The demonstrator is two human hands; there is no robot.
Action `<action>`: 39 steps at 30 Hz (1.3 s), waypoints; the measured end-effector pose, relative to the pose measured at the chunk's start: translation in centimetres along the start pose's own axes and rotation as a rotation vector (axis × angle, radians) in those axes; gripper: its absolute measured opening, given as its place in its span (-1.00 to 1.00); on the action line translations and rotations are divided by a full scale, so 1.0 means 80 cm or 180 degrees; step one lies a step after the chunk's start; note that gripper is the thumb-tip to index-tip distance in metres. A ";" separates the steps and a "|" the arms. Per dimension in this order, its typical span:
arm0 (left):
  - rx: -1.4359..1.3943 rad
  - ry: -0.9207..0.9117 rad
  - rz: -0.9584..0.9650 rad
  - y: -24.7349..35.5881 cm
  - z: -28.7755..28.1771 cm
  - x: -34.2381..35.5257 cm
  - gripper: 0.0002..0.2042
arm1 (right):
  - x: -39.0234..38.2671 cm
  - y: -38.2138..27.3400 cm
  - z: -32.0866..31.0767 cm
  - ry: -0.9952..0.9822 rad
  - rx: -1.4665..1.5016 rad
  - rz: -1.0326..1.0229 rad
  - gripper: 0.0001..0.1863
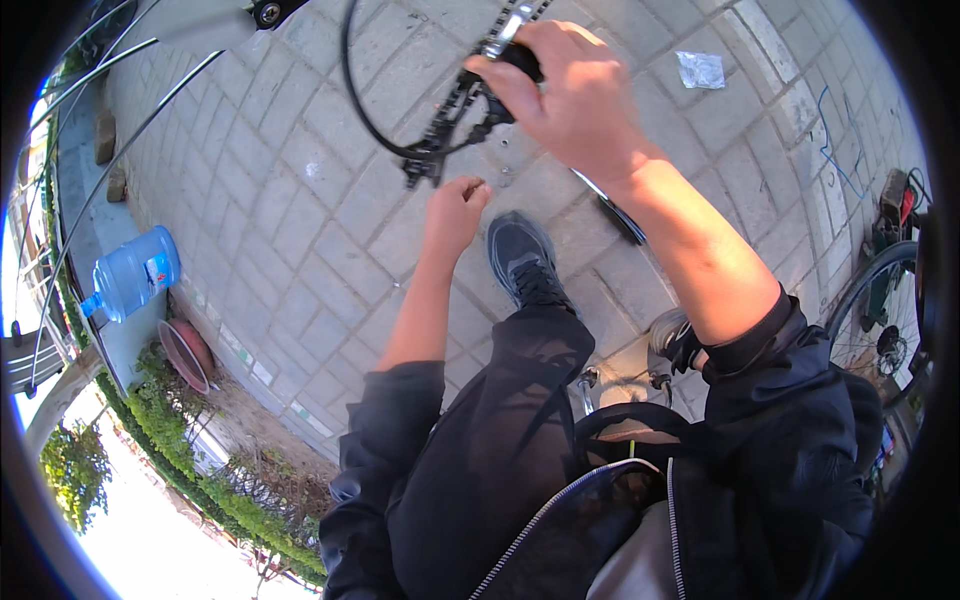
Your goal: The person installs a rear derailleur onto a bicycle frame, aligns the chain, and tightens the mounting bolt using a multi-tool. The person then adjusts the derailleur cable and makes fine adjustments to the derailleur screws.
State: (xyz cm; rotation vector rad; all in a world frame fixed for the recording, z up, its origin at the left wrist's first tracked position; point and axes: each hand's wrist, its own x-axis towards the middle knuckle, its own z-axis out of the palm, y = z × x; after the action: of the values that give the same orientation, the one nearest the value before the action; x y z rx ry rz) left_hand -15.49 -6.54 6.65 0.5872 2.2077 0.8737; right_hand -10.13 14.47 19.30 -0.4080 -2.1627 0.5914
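At the top middle hangs a bicycle's rear derailleur point(490, 108), black, with a chain point(455, 105) running along it and a black cable housing point(352, 95) looping off to its left. My right hand point(575, 95) reaches up from the right, thumb and fingers closed round the derailleur's upper part. A silver metal piece point(508, 30) shows beside the thumb. Just below the derailleur's lower end is my left hand point(460, 208), its fingers curled together. It looks apart from the cage, and whatever its fingertips may hold is hidden.
My shoe point(520, 255) stands on grey paving under the hands. A crumpled clear wrapper point(700, 70) lies right of my right hand. Leftward are a blue water jug point(135, 272) and a reddish basin point(187, 355). A bicycle wheel point(880, 320) stands at the far right.
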 end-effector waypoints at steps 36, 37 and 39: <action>0.1626 -0.0073 0.1619 -0.016 0.051 0.110 -0.75 | -0.042 0.075 -0.113 -0.0480 -0.0167 0.0101 -0.60; 0.1780 -0.0179 0.1594 -0.023 0.053 0.118 -0.78 | -0.038 0.070 -0.114 -0.0493 -0.0147 0.0110 -0.61; 0.2005 -0.0295 0.1485 -0.013 0.055 0.124 -0.85 | -0.038 0.069 -0.114 -0.0441 -0.0068 0.0141 -0.62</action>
State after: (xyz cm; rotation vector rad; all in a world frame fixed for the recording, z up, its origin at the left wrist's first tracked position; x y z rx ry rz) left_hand -19.00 0.68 -0.70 1.4505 2.2821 0.3255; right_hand -0.59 20.14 19.29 -0.4388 -2.2989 0.6383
